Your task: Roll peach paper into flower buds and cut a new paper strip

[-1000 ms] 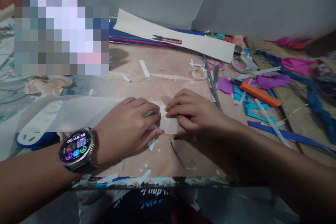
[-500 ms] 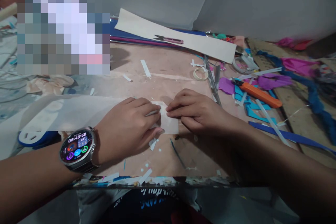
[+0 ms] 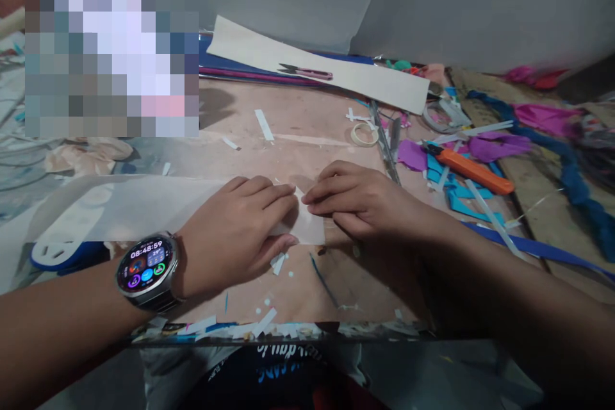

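A long, thin, translucent white strip of sheet (image 3: 144, 198) lies across the table and runs under my left hand (image 3: 247, 221). That hand presses the strip down near its right end, with its fingers bent and its thumb at the lower edge; a smartwatch (image 3: 147, 267) is on the wrist. Close by on the right, my right hand (image 3: 355, 200) has its fingertips pinched together at the strip's upper right end. Whatever small bit lies between those fingertips is hidden. Under the left part of the strip shows a white and blue power strip (image 3: 70, 253).
Pink-handled thread snips (image 3: 307, 72) rest on a cream strip (image 3: 375, 80) at the back. A tape roll (image 3: 365, 134), an orange cutter (image 3: 475, 168) and coloured scraps (image 3: 413, 157) lie to the right. White offcuts (image 3: 264, 322) litter the front edge. A blurred patch covers the upper left.
The fingers of my two hands have shifted slightly at the strip's right end, and the left wrist has turned a little. The view has moved slightly. Otherwise the layout is the same.
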Tool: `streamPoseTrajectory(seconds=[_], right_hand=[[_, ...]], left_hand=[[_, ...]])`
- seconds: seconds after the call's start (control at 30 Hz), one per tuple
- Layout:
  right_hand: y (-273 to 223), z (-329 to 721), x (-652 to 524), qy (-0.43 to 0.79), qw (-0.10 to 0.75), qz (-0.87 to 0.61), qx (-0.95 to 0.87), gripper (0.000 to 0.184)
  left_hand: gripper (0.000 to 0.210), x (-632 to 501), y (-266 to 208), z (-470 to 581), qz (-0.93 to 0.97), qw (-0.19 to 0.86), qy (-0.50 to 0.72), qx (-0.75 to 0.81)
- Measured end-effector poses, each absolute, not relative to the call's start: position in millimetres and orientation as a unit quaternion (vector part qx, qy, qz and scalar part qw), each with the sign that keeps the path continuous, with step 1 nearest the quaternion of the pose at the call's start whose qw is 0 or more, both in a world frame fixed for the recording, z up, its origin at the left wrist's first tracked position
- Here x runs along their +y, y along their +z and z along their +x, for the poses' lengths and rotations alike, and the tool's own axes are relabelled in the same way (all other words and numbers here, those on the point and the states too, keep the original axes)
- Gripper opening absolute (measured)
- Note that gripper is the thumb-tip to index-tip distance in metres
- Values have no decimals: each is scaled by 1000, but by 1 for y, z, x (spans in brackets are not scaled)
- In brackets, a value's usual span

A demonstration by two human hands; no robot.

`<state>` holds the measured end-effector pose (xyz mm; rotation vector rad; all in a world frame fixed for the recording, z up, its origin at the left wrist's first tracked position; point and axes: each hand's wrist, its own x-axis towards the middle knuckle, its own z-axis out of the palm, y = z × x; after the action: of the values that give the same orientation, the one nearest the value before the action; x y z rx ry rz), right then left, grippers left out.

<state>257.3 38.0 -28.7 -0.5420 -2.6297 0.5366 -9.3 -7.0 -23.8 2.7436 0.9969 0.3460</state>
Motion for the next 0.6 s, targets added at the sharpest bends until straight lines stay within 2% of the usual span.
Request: streamPoseTrajectory(seconds=[0.2, 0.6], right_hand=[[-25, 258, 38, 190, 194, -194, -943, 41], [-25, 262, 42, 159, 229, -256, -926, 32]], left_hand=[[53, -6, -26, -8, 935, 80, 98, 331], [52, -7, -23, -9, 943, 62, 78, 318]])
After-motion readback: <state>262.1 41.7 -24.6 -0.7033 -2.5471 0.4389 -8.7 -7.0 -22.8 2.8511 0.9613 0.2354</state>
